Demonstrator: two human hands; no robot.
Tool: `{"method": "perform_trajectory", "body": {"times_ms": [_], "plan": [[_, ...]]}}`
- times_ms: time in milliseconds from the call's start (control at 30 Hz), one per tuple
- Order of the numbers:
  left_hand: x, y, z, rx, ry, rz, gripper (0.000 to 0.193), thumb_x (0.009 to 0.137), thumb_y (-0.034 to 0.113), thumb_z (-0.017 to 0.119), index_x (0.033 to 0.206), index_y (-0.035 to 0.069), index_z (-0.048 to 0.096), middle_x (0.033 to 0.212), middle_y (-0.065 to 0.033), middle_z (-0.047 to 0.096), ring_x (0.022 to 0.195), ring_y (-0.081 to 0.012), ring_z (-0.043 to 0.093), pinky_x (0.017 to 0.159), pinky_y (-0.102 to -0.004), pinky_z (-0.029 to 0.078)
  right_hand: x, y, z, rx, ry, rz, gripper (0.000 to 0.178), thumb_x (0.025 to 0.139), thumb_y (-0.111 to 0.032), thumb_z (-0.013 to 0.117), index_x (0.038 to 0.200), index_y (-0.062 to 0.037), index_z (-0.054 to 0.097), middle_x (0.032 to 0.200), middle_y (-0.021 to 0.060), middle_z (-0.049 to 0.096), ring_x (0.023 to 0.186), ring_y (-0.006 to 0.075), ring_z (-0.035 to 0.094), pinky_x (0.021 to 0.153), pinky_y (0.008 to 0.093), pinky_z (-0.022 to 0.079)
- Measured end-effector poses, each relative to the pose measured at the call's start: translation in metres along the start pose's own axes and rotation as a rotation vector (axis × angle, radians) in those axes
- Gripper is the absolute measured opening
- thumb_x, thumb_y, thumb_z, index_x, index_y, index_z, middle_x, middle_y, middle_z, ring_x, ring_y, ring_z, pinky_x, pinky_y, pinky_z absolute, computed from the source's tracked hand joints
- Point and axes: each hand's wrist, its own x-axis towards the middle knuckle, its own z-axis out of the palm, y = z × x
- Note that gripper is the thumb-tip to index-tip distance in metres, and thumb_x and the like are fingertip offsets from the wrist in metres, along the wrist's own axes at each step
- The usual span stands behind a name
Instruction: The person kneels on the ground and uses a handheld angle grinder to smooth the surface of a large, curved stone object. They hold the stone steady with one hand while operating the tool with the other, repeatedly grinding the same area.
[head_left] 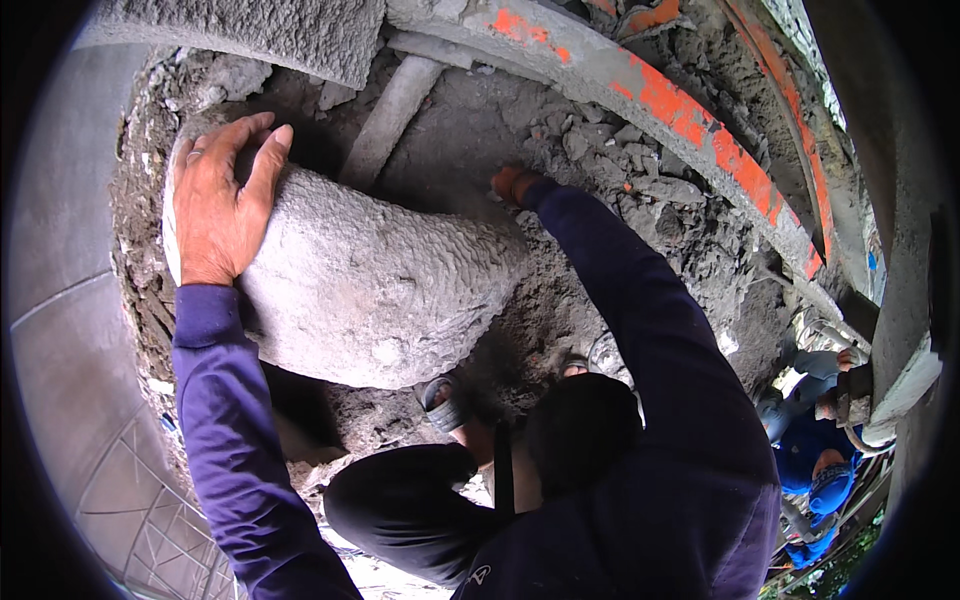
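Note:
Under my left hand lies a large, light-grey, rough-surfaced curved piece, broad at its left end. The fingers and thumb of that hand bend over its far upper edge, gripping it. My right hand is low in the shadowed hollow, just beyond the right end of the piece. Its fingers are closed near the loose dark-grey dirt. Whatever they may hold is hidden. A grey bar slants into the dirt between my hands.
Broken grey lumps lie to the right of my right hand. Beyond them curves a grey rim with flaking orange paint. Another rough grey block is at the far left. A person in blue is at the lower right.

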Motion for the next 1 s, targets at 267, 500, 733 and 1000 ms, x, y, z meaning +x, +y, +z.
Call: {"method": "perform_trajectory", "body": {"times_ms": [267, 500, 733, 1000], "plan": [[0.009, 0.010, -0.004, -0.017, -0.013, 0.015, 0.043, 0.099, 0.045, 0.065, 0.119, 0.008, 0.075, 0.122, -0.0142, 0.074, 0.121, -0.0332, 0.064, 0.121, -0.0469, 0.031, 0.064, -0.015, -0.049, 0.272, 0.618, 0.051, 0.019, 0.091, -0.007, 0.071, 0.107, 0.0018, 0.073, 0.103, 0.0247, 0.074, 0.098, 0.0393, 0.074, 0.085, 0.0481, 0.061], [-0.001, 0.009, -0.006, 0.016, -0.018, -0.026, 0.040, 0.099, 0.042, 0.065, 0.119, 0.009, 0.075, 0.120, -0.0133, 0.075, 0.121, -0.0321, 0.064, 0.122, -0.0475, 0.030, 0.017, -0.032, -0.078, 0.443, 0.212, -0.063, 0.042, 0.090, -0.014, 0.074, 0.130, -0.0022, 0.069, 0.131, 0.0207, 0.069, 0.123, 0.0379, 0.065, 0.104, 0.0465, 0.053], [0.002, 0.010, -0.009, 0.042, -0.075, -0.020, 0.043, 0.102, 0.042, 0.061, 0.126, 0.008, 0.073, 0.126, -0.0161, 0.072, 0.126, -0.0347, 0.062, 0.123, -0.0458, 0.030, 0.032, -0.023, -0.089, 0.796, 0.352, 0.213, 0.041, 0.091, -0.017, 0.073, 0.131, -0.0067, 0.070, 0.127, 0.0194, 0.072, 0.119, 0.0374, 0.068, 0.102, 0.0457, 0.054], [0.002, 0.004, -0.002, -0.006, -0.036, -0.016, 0.042, 0.102, 0.044, 0.062, 0.121, 0.010, 0.075, 0.124, -0.0147, 0.073, 0.123, -0.0326, 0.063, 0.121, -0.0462, 0.032, -0.039, -0.057, -0.078, 0.820, 0.656, 0.143, 0.056, 0.096, -0.032, 0.072, 0.142, -0.0030, 0.060, 0.124, 0.0267, 0.071, 0.118, 0.0425, 0.067, 0.102, 0.0460, 0.054]]}}
